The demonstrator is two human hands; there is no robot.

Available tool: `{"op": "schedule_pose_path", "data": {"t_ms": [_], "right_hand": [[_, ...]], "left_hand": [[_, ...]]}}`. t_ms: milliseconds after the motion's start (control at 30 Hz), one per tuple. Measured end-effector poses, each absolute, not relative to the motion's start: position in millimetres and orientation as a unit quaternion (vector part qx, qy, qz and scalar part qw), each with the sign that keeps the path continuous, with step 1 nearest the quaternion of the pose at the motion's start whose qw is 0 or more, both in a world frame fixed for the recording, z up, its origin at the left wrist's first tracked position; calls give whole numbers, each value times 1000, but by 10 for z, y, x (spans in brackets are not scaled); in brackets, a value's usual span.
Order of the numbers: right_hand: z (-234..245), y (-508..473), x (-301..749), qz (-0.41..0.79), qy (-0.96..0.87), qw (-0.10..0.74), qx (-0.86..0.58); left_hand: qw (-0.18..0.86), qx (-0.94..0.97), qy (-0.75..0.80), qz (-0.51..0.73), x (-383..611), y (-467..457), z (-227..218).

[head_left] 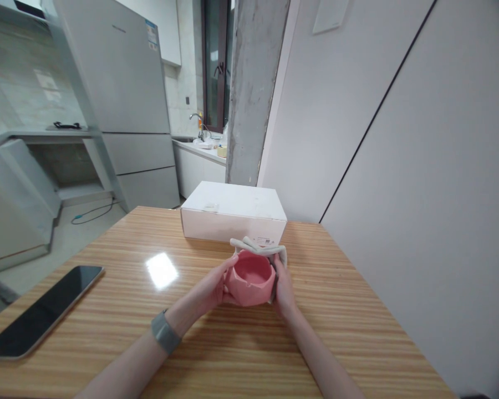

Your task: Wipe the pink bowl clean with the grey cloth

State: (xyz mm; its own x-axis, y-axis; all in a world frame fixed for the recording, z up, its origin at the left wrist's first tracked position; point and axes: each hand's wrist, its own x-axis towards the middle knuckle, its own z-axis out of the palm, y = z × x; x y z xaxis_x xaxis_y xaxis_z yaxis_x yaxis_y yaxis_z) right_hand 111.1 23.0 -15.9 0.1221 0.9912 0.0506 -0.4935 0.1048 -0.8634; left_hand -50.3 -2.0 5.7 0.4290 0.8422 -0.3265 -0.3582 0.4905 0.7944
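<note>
A pink faceted ashtray (249,292), with a round hollow and a small notch in its rim, is held between my hands just above the table, tilted toward me. My left hand (217,285) grips its left side, thumb up by the rim and fingers underneath. On the other side my right hand (283,289) is closed on a light grey cloth (260,247), pressing it against the ashtray's right side. Part of the cloth rises behind the far rim. The fingertips of my right hand are hidden behind cloth and ashtray.
Behind the ashtray, a white cardboard box (233,216) stands at the far end of the wood-grain table (162,343). A dark-screened phone (44,313) lies at the left edge. A white wall (416,183) runs along the right side. Beyond are a fridge (120,83) and a sink counter.
</note>
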Motion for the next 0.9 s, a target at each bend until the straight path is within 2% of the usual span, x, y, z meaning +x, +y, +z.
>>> {"op": "schedule_pose_path", "data": {"t_ms": [200, 433, 533, 700, 900], "right_hand": [[-117, 98, 1028, 480, -390, 669, -412], [-134, -18, 951, 383, -489, 695, -362], [-110, 11, 967, 381, -457, 712, -372], [-83, 150, 1099, 474, -350, 710, -385], [-118, 183, 1159, 499, -390, 674, -382]], "left_hand": [[756, 292, 375, 450, -485, 16, 69], [738, 276, 294, 541, -429, -20, 68], [763, 291, 268, 512, -442, -47, 67], [801, 315, 313, 402, -502, -25, 24], [793, 345, 349, 361, -568, 19, -22]]}}
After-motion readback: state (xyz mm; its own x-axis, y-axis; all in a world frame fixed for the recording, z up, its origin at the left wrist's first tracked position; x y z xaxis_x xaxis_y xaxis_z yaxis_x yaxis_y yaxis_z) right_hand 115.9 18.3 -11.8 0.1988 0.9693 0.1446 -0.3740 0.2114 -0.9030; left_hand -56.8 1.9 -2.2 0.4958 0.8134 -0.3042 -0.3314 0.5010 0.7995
